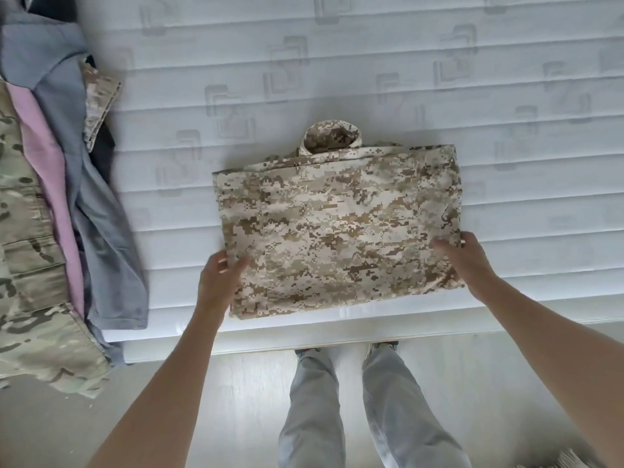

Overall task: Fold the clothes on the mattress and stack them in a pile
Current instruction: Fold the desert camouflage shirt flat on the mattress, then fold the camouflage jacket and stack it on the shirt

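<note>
A tan digital-camouflage jacket (337, 228) lies folded into a rectangle near the front edge of the white mattress (371, 79), its collar standing up at the far side. My left hand (217, 282) grips the jacket's near left edge, thumb on top. At the near right edge my right hand (467, 261) grips the fabric the same way, thumb on top and fingers round the side.
A heap of clothes lies at the left: a green camouflage garment (30, 265), a pink one (50, 170), a grey-blue one (98, 214) and a tan camouflage piece (99, 99). My legs (354, 407) stand on the pale floor by the mattress edge.
</note>
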